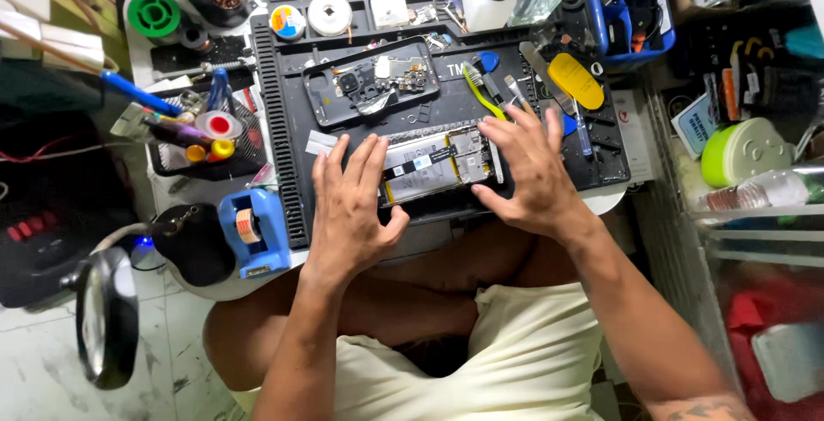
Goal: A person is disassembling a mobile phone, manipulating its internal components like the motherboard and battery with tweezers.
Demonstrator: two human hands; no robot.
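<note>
An opened phone body (436, 167), battery and circuit board showing, lies on a black work mat (292, 112). My left hand (350, 206) grips its left end, fingers spread over the top and thumb at the near edge. My right hand (530, 170) clasps its right end, fingers curled over the board. Farther back on the mat lies a black phone back cover (371, 79) with small parts on it. A yellow-green brush (479, 88) and thin hand tools lie just beyond my right fingers.
A blue tape dispenser (254, 230) and a black magnifier (105, 316) sit at the near left. A tool rack (196, 133), solder spools and a green reel (154, 14) stand at the left back. A blue bin (631, 5), bottles, a yellow pry tool (577, 79) and a green tub (745, 150) crowd the right.
</note>
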